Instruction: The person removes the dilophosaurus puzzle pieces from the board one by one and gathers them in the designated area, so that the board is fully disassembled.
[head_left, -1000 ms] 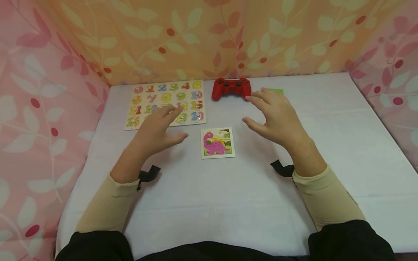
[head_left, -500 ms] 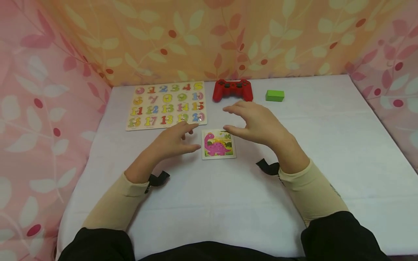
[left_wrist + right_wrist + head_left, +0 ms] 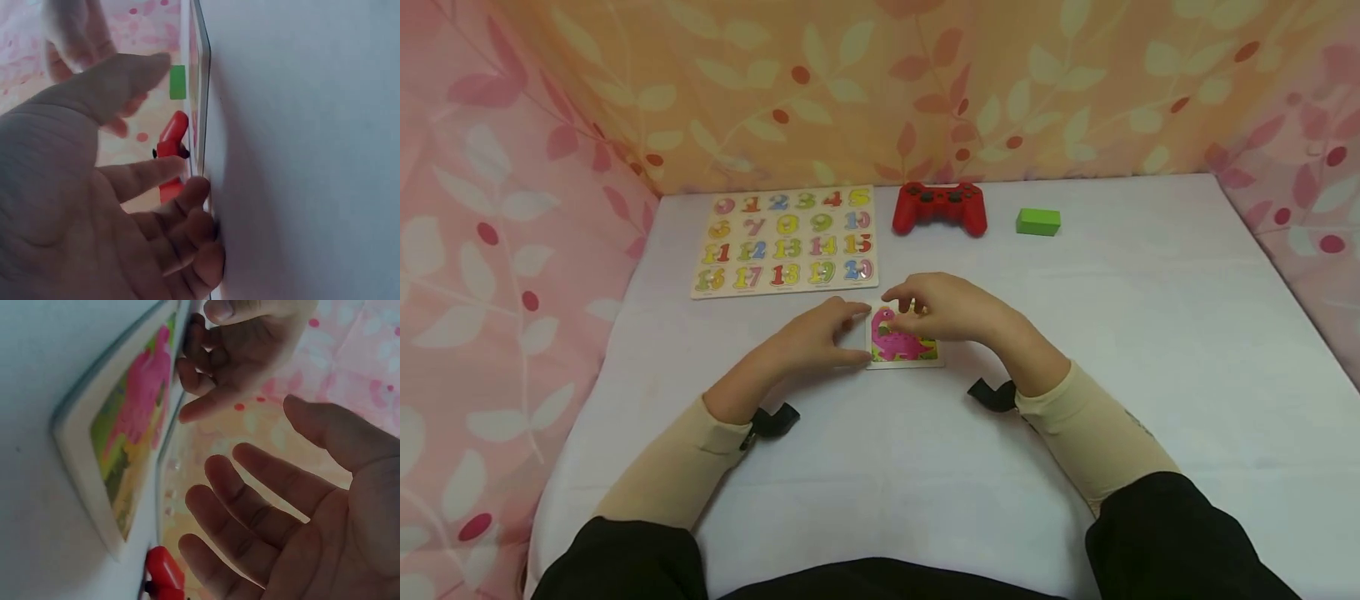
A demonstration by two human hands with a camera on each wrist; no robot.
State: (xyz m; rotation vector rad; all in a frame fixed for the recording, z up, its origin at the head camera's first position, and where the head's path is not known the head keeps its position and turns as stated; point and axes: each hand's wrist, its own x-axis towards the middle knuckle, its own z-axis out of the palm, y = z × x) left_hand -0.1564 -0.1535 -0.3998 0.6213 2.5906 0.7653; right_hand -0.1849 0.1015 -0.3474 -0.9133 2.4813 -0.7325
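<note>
A small square picture puzzle (image 3: 902, 346) with a pink dinosaur and a white border lies flat on the white table. At its left edge is my left hand (image 3: 812, 337), thumb and index finger spread near the two left corners; whether they touch it I cannot tell. In the left wrist view the other fingertips (image 3: 209, 262) rest on the tabletop. Above the puzzle's upper right part hovers my right hand (image 3: 958, 310), fingers loosely bent and holding nothing. The right wrist view shows its fingers (image 3: 219, 506) apart from the puzzle's surface.
A wooden number board (image 3: 786, 242) lies behind my left hand. Beyond the puzzle sits a red game controller (image 3: 939, 208), with a green block (image 3: 1038, 222) to its right. Floral curtains (image 3: 880, 92) stand along the back and sides of the table (image 3: 1150, 333).
Both hands have moved inward and down to the puzzle, the left to its left edge and the right over its upper right part. The green block has come fully into view.
</note>
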